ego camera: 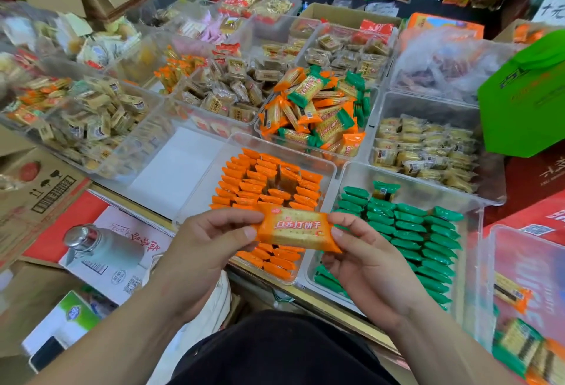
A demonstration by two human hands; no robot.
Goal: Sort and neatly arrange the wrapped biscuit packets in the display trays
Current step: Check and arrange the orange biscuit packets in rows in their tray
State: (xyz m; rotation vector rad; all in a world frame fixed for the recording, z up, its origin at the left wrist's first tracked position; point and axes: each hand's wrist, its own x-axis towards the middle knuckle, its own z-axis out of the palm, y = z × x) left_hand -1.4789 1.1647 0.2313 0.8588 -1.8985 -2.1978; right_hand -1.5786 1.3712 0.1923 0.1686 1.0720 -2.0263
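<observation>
I hold one orange-wrapped biscuit packet (295, 228) flat between both hands, above the near edge of a clear tray. My left hand (208, 247) pinches its left end, and my right hand (363, 256) pinches its right end. Under it, the clear tray (331, 167) holds neat rows of orange packets (266, 186) standing on edge. The clear tray to the right (477, 210) holds rows of green packets (412, 225). Behind them, a third tray (371, 109) is heaped with mixed orange and green packets (318, 109).
Several other clear trays of wrapped snacks fill the counter, including yellow packets (428, 146) at right. A green bag (526, 94) hangs at far right. A metal-capped bottle (101, 244) lies on red and white cartons at left. Another tray (526, 308) sits at the near right.
</observation>
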